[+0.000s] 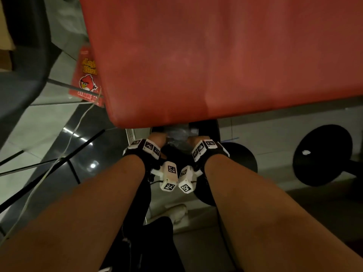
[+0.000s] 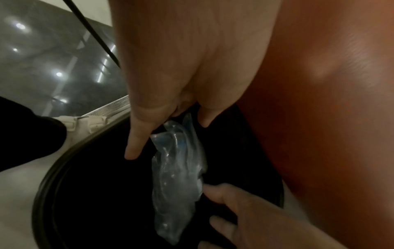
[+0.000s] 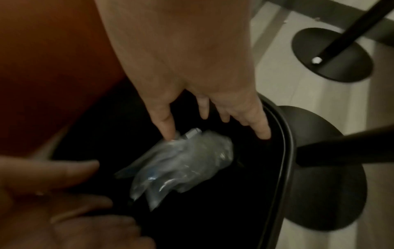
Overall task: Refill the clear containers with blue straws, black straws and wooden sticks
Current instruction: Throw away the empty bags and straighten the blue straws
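both hands sit lower centre: left hand (image 2: 170, 94) pinches a crumpled clear plastic wrapper (image 2: 177, 168) over a round black bin (image 2: 53, 185), right hand (image 3: 192, 84) fingers spread (containers unseen, so refill progress cannot be judged).

crumpled plastic wrapper (image 2: 177, 170) hangs over the bin (image 2: 53, 176), between both hands, below the table (image 1: 216, 55) edge.

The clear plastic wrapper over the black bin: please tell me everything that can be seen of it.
The clear plastic wrapper is thin, crumpled and glossy, with faint blue showing inside; what the blue is cannot be told. It looks empty and hangs lengthwise above the dark opening of the round black bin, below the red tabletop. The left hand pinches its upper end. The right hand is beside its other end, one fingertip at the plastic; the remaining fingers are spread.
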The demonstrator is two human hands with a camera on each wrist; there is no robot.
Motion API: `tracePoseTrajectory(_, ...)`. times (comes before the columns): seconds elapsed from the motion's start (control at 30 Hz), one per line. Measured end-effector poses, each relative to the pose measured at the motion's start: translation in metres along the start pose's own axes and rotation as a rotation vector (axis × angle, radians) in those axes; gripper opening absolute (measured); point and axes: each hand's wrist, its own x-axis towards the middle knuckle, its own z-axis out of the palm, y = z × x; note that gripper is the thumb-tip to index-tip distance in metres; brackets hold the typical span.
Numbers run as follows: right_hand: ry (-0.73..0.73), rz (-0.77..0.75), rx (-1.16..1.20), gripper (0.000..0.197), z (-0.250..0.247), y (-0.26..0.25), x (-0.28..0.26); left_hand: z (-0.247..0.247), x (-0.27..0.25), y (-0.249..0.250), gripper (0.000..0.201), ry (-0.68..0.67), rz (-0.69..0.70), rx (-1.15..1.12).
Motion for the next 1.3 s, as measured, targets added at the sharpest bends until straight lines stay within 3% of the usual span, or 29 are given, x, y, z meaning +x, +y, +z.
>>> tracePoseTrajectory(0.13, 0.142, -0.038, 0.049, 0.042, -0.022, 0.005, -0.053, -0.006, -0.049, 0.026, 0.009, -0.020, 0.004, 0.017)
tracePoseTrajectory(0.23, 0.240, -0.033, 0.155, 0.041, -0.042, 0.009, -0.110, -0.006, -0.112, 0.053, 0.019, -0.078, 0.030, 0.082)
tracePoseTrajectory(0.43, 0.431, -0.050, 0.509, 0.040, -0.087, 0.032, -0.257, 0.017, -0.275, 0.132, 0.018, -0.161, 0.301, 0.340)
tracePoseTrajectory(0.57, 0.594, -0.034, 0.888, 0.035, -0.083, 0.072, -0.349, 0.074, -0.368, 0.163, 0.020, -0.253, 0.502, 0.561)
tracePoseTrajectory(0.73, 0.791, 0.023, 1.730, 0.024, -0.011, 0.148, -0.444, 0.180, -0.465, 0.148, 0.019, -0.446, 0.679, 0.825)
tracePoseTrajectory(0.83, 0.909, 0.020, 1.989, 0.025, 0.052, 0.195, -0.490, 0.243, -0.514, 0.116, 0.017, -0.569, 0.774, 0.985)
tracePoseTrajectory(0.93, 1.060, 0.140, 2.191, 0.034, 0.129, 0.234, -0.525, 0.298, -0.551, 0.077, 0.018, -0.651, 0.897, 1.141)
tracePoseTrajectory(1.03, 1.121, 0.251, 2.331, 0.035, 0.204, 0.260, -0.540, 0.342, -0.574, 0.042, 0.026, -0.684, 1.052, 1.180)
tracePoseTrajectory(1.1, 1.149, 0.373, 2.410, 0.033, 0.248, 0.274, -0.541, 0.365, -0.585, 0.025, 0.029, -0.580, 1.274, 1.243)
tracePoseTrajectory(1.2, 1.223, 0.572, 2.460, 0.039, 0.300, 0.295, -0.538, 0.391, -0.598, 0.003, 0.019, -0.388, 1.624, 1.241)
tracePoseTrajectory(1.3, 1.313, 0.775, 2.508, 0.061, 0.318, 0.323, -0.543, 0.413, -0.604, -0.020, 0.017, -0.511, 1.789, 1.276)
